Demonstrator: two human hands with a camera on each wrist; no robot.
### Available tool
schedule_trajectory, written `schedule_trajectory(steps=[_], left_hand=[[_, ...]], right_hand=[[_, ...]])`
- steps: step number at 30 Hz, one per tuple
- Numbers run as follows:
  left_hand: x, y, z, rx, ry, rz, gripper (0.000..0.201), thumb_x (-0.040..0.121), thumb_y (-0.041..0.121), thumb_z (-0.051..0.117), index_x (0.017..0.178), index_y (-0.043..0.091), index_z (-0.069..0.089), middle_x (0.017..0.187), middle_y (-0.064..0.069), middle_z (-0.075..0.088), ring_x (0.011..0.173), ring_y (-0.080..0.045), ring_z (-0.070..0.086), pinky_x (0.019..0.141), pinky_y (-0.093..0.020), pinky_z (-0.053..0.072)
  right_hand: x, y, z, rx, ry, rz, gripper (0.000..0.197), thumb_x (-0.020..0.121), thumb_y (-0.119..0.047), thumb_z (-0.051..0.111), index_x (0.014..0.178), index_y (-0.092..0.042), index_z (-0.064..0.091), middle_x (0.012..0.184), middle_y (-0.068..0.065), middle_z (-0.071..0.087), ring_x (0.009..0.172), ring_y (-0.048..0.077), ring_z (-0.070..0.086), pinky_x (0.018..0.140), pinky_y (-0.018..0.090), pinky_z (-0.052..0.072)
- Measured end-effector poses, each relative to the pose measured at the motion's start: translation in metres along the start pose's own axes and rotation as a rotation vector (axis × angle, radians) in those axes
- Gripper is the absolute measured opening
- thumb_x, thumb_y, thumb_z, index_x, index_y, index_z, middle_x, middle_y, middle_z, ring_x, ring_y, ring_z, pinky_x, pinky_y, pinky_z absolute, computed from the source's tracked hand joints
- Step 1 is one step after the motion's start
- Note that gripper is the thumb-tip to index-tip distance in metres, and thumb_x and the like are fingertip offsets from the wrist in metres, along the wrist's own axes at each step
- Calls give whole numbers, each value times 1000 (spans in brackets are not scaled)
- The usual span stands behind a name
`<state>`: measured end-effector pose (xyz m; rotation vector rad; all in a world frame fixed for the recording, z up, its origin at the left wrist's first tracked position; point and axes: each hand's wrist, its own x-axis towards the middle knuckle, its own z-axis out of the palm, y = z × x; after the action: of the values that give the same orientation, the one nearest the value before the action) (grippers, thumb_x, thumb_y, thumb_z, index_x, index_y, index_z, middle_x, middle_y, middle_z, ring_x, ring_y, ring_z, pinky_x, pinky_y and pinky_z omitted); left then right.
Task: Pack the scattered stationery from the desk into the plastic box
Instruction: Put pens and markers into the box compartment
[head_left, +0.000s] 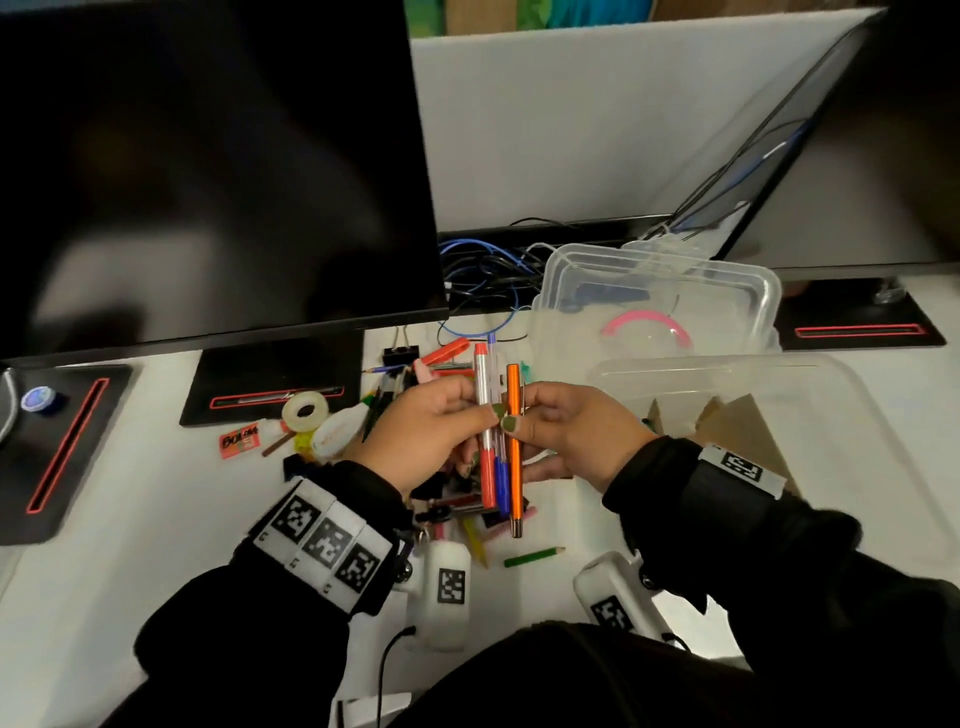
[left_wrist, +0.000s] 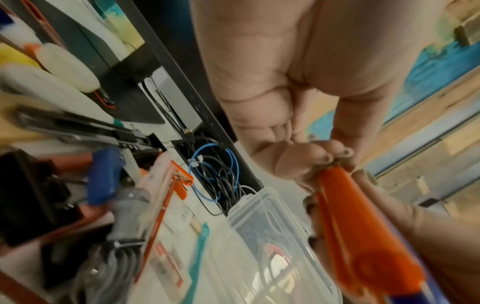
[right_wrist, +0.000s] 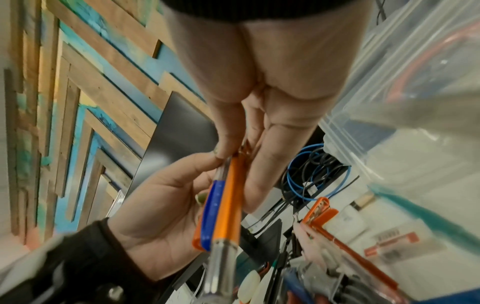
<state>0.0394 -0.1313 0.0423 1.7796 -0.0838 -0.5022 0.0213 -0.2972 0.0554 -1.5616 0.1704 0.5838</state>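
Above the desk my left hand (head_left: 441, 426) grips a red-capped pen (head_left: 484, 415) and a blue-capped pen (head_left: 500, 467), both upright. My right hand (head_left: 545, 421) pinches an orange pen (head_left: 513, 447) right beside them. In the right wrist view the orange pen (right_wrist: 230, 197) lies against the blue cap (right_wrist: 211, 214), and the left hand (right_wrist: 166, 205) holds them from below. The left wrist view shows the red cap (left_wrist: 350, 226) close up. The clear plastic box (head_left: 660, 306) stands open behind the hands, with a pink ring (head_left: 649, 322) inside. Scattered stationery (head_left: 467, 514) lies under the hands.
A large clear lid or tub (head_left: 810, 415) lies at the right over cardboard. A tape roll (head_left: 305, 410), a red eraser (head_left: 239, 441), a binder clip (head_left: 400, 353), an orange clip (head_left: 447, 351) and a green pencil (head_left: 535, 556) lie on the desk. Two monitors (head_left: 208, 171) and tangled cables (head_left: 488, 265) stand behind.
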Motion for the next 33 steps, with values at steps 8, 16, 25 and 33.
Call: schedule_trajectory(steps=[8, 16, 25, 33], left_hand=[[25, 24, 50, -46, -73, 67, 11, 89, 12, 59, 78, 14, 62, 59, -15, 57, 45, -24, 52, 51, -32, 46], [42, 39, 90, -80, -35, 77, 35, 84, 3, 65, 112, 9, 45, 70, -12, 56, 47, -23, 54, 48, -32, 49], [47, 41, 126, 388, -64, 21, 62, 81, 6, 62, 125, 37, 33, 76, -16, 59, 64, -32, 65, 51, -43, 57], [57, 50, 146, 703, -158, -103, 42, 83, 8, 62, 115, 19, 37, 79, -10, 56, 65, -32, 67, 52, -42, 57]], right_hand=[[-19, -6, -58, 28, 85, -24, 8, 86, -4, 63, 93, -7, 62, 84, 16, 67, 68, 21, 66, 67, 32, 59], [-28, -5, -106, -123, 104, -48, 16, 80, -6, 71, 94, -13, 68, 85, 12, 70, 70, 17, 66, 59, 20, 57], [-26, 7, -162, -249, 133, 78, 16, 83, -2, 64, 95, -13, 67, 76, 7, 69, 63, 15, 68, 47, 17, 51], [-23, 12, -176, -295, 113, 123, 14, 81, -8, 68, 92, -15, 65, 96, 23, 70, 90, 38, 68, 88, 46, 54]])
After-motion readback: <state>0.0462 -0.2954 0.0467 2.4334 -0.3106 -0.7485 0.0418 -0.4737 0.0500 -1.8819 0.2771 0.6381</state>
